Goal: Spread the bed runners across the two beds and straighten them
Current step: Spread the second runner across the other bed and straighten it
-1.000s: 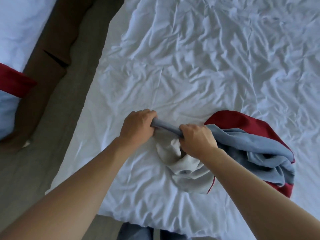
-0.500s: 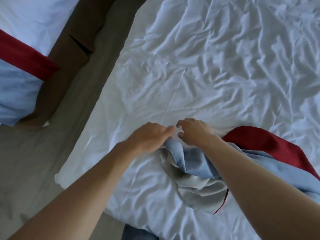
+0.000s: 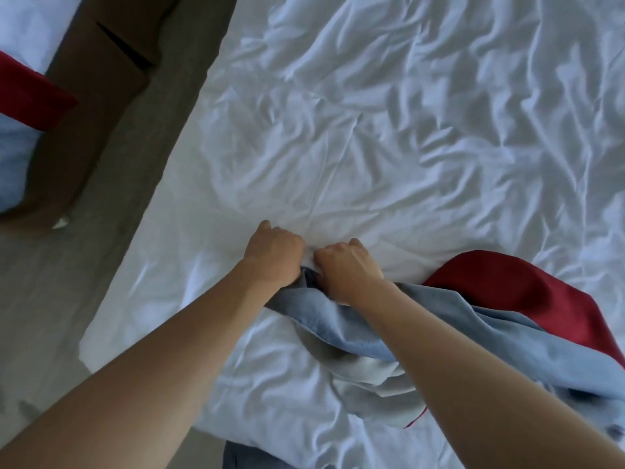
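A bunched bed runner [image 3: 490, 319], red on one face and pale grey-blue on the other, lies crumpled on the wrinkled white bed [image 3: 389, 130] in front of me. My left hand [image 3: 274, 255] and my right hand [image 3: 348, 269] sit close together, fists curled, each gripping the runner's grey-blue edge near the bed's middle. The fabric trails from under my fists toward the lower right. A second runner [image 3: 30, 96], red, lies across the other bed [image 3: 20, 35] at the far left.
A grey floor aisle [image 3: 111, 211] runs between the two beds. The dark brown frame [image 3: 91, 82] of the left bed borders it. The near corner of the white bed [image 3: 91, 346] lies at lower left.
My hands first came together from a spread grip on a taut edge, then curled into fists on the fabric. The view has shifted right, so the left bed shows less.
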The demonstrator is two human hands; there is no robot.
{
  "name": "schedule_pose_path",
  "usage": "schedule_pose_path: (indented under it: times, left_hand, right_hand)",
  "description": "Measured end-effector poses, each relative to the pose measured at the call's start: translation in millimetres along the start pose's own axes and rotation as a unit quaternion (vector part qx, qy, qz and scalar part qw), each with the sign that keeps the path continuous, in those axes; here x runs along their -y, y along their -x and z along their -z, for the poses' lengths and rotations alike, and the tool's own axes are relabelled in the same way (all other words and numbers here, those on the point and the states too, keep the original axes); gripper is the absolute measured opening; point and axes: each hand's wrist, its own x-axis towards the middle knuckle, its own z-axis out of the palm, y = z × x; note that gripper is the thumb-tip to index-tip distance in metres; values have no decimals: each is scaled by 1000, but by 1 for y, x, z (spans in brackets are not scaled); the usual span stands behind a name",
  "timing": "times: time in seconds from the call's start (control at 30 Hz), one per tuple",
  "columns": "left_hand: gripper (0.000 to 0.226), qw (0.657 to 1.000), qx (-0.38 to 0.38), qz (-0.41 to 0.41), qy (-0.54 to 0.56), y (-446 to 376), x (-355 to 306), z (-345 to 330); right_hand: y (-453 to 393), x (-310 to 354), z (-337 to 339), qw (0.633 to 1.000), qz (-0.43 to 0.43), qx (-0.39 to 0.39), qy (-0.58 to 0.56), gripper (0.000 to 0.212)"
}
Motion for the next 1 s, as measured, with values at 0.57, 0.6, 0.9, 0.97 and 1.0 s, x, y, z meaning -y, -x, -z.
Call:
schedule_pose_path:
  times: [0.57, 0.6, 0.9, 0.97, 1.0]
  left_hand:
    - [18, 994, -100, 4, 43, 13, 36, 5]
    - [16, 995, -90, -20, 35, 10, 28, 1]
    - [13, 983, -166, 79, 17, 21, 72, 8]
    - [12, 981, -155, 113, 24, 31, 94, 9]
    - [12, 985, -131, 109, 27, 34, 98, 8]
  right_hand:
    - [-20, 24, 13, 999, 4, 36, -36, 18]
    - [-18, 23, 12, 998, 5, 35, -43, 18]
    - [-16, 22, 21, 996, -22, 30, -86, 19]
    - [-22, 25, 29, 997, -25, 39, -58, 12]
    - [-25, 28, 33, 998, -20, 40, -38, 10]
